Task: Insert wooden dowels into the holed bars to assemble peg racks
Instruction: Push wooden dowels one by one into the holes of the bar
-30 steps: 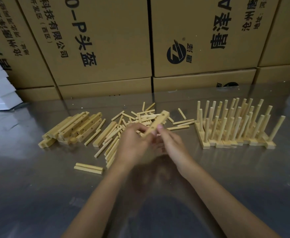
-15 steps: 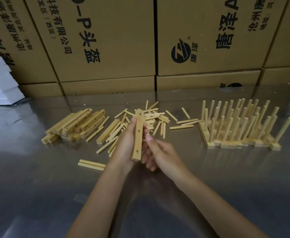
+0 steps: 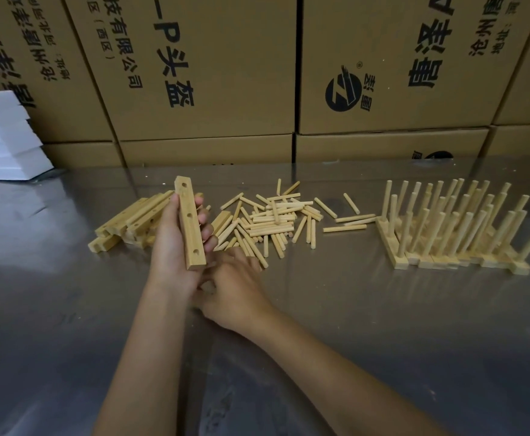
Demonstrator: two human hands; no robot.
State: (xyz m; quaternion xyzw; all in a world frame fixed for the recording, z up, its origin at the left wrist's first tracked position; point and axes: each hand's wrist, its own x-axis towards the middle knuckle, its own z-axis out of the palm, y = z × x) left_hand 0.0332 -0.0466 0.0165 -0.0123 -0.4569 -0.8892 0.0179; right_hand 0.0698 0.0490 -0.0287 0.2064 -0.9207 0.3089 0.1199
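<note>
My left hand (image 3: 169, 247) grips a pale wooden holed bar (image 3: 191, 228), held nearly upright above the table, three holes facing me. My right hand (image 3: 235, 287) is low on the table just below the bar, its back toward me. Its bent fingers reach the near edge of the loose dowel pile (image 3: 276, 221). Whether they pinch a dowel is hidden. A heap of empty holed bars (image 3: 125, 218) lies behind my left hand. Several finished peg racks (image 3: 446, 234) stand in a row at the right.
The steel table (image 3: 383, 341) is shiny and reflective. Stacked cardboard boxes (image 3: 226, 73) wall off its far edge. A stack of white foam blocks (image 3: 3, 136) sits at the far left. A few stray dowels (image 3: 348, 220) lie between the pile and the racks.
My left hand has raised the bar and moved it left, over the bar heap. My right hand left the bar and dropped to the table by the dowel pile.
</note>
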